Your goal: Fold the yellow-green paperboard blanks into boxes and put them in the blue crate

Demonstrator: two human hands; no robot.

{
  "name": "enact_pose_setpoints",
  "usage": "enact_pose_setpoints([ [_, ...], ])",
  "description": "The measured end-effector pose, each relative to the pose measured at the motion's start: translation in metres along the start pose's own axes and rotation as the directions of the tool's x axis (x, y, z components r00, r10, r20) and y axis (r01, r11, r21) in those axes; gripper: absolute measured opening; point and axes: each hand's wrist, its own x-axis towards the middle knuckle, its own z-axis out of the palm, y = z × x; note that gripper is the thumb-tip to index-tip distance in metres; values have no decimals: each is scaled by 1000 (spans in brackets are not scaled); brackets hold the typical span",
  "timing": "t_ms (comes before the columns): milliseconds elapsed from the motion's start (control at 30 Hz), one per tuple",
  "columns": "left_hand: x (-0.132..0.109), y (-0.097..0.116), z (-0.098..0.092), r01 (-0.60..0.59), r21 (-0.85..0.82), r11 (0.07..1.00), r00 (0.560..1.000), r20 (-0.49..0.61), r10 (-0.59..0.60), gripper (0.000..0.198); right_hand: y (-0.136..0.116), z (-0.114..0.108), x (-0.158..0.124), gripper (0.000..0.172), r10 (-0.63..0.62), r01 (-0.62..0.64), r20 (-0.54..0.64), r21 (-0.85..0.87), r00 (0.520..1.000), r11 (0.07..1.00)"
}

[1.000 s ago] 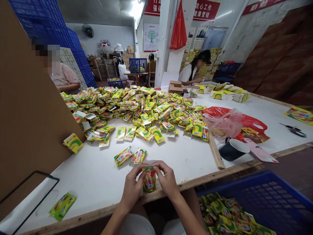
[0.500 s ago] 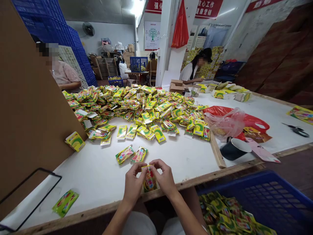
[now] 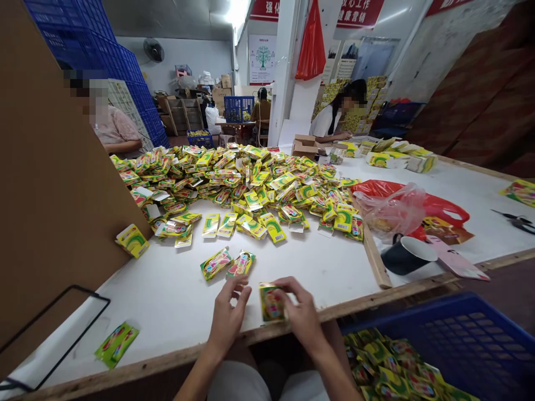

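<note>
A small yellow-green box is held in my right hand, its fingers closed on the box's right side near the table's front edge. To the left, my left hand is off the box, its fingers apart and curved, holding nothing. Just beyond it lie two more printed boxes, one on the left and one close to my left fingertips. A large heap of similar boxes spreads across the far side of the white table.
Brown cardboard stands at the left, by a green packet. Right of a wooden strip are a dark cup, a pink phone and scissors. A blue basket holds packets lower right. Other people sit farther back.
My left hand has let go of the box. My right hand has moved right with the box, which is now turned. The view has shifted slightly.
</note>
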Motion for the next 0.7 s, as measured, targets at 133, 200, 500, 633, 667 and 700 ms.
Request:
enact_pose_setpoints([
  [133,6,-14,-4,164,57,985,984,-83,-159,43,-12,-87,-18,23,-15,-91,-292,-346,956,934],
  [200,10,-22,0,224,16,975,973,-61,-222,53,-12,-125,-30,28,-31,-149,-361,-461,932,875],
  [500,18,12,-5,-203,305,930,970,-68,234,16,-3,-79,-40,25,51,-121,-229,-303,972,945],
  [633,10,36,-10,-458,374,806,888,237,395,14,-9,-15,-16,17,-60,57,-23,-131,998,990],
  [667,8,38,-9,-473,359,805,876,290,386,16,-7,-2,-11,19,-72,73,24,-77,997,994],
  [700,6,38,-7,-473,343,811,873,310,378,15,-5,9,-8,20,-76,77,60,-23,995,997],
])
